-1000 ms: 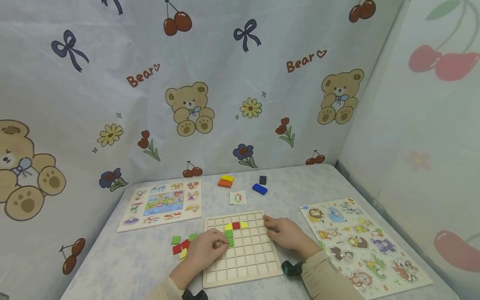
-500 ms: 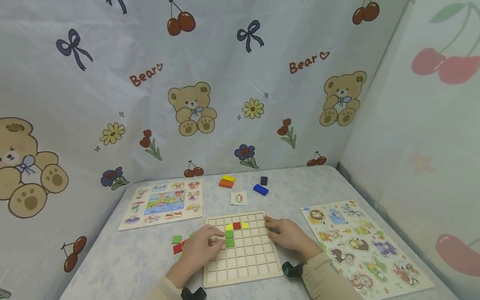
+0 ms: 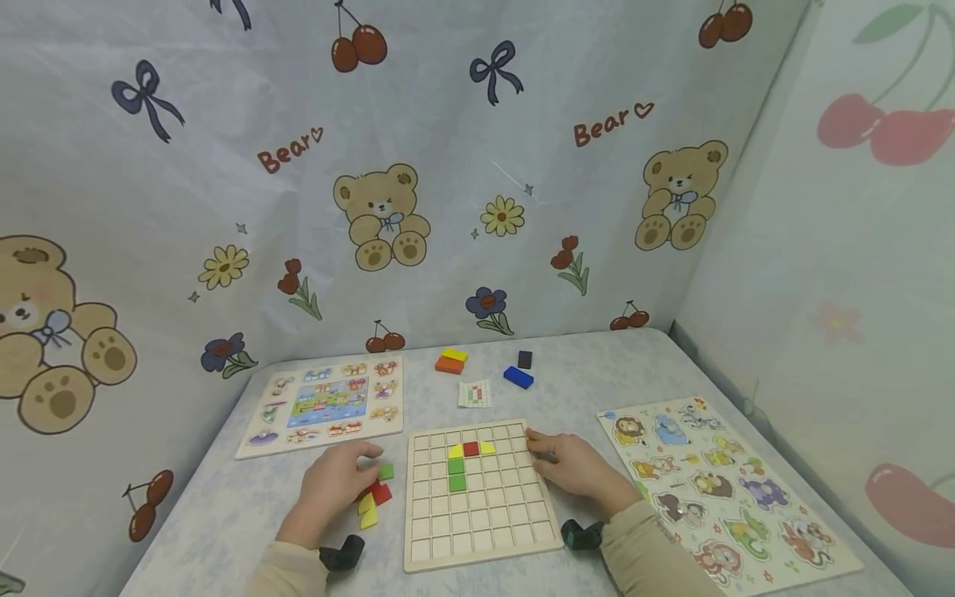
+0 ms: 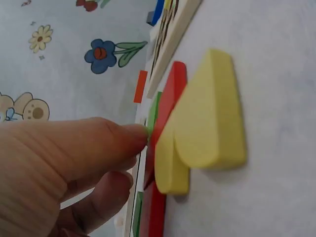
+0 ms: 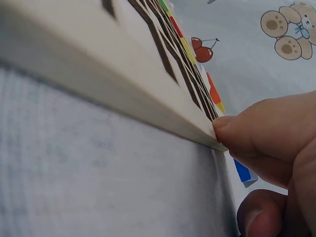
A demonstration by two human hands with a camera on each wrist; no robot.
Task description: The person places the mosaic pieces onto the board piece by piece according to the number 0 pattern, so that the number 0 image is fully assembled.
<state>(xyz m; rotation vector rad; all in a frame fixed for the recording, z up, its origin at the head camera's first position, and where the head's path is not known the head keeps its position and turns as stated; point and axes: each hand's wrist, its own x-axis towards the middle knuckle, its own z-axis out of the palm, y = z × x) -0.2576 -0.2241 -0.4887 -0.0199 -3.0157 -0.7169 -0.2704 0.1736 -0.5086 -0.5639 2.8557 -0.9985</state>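
In the head view my left hand [image 3: 337, 483] is over a small pile of loose pieces left of the wooden grid board [image 3: 515, 522]. The left wrist view shows its fingertips beside a green tile [image 4: 154, 116], with finger and thumb apart; contact is unclear. Around them lie red tiles [image 4: 172, 94] and yellow rounded pieces [image 4: 202, 116], some partly hidden by the hand. My right hand [image 3: 578, 471] rests at the board's far right corner, a fingertip touching its edge. On the board sit two green tiles [image 3: 457, 474], a red tile [image 3: 470, 448] and two yellow pieces [image 3: 487, 448].
Behind the board lie a small pattern card [image 3: 475, 394], orange [image 3: 449, 365] and yellow blocks [image 3: 454, 355], a blue block [image 3: 518, 377] and a dark block [image 3: 525, 360]. Picture puzzles lie at the far left [image 3: 388, 429] and at the right [image 3: 813, 531].
My left hand has moved off the grid board, left to the loose pieces. The two green tiles on the board are now uncovered. My right hand has stayed at the board's corner.
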